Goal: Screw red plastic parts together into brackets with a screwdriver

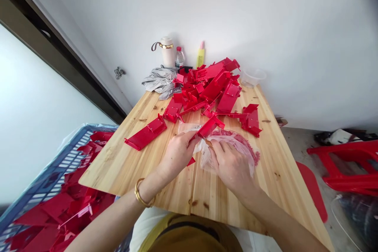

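My left hand (178,153) is closed around the near end of a red plastic part (208,126), which points away from me over the table. In my right hand (233,165) is a small tool (208,142) with a brownish handle and a thin metal tip. That tip meets the part's near edge, beside my left fingertips; the exact kind of tool cannot be made out. Beneath both hands lies a crumpled clear plastic bag (207,162). Small red scraps (254,154) are heaped on and beside it. Another red piece (191,161) shows partly behind my left wrist.
Several red parts are piled (211,86) on the wooden table (283,189). Behind stand a cream flask (167,53), a small bottle (179,58) and grey cloth (162,80). A blue crate (56,165) of red parts is at left, red stools (348,165) at right.
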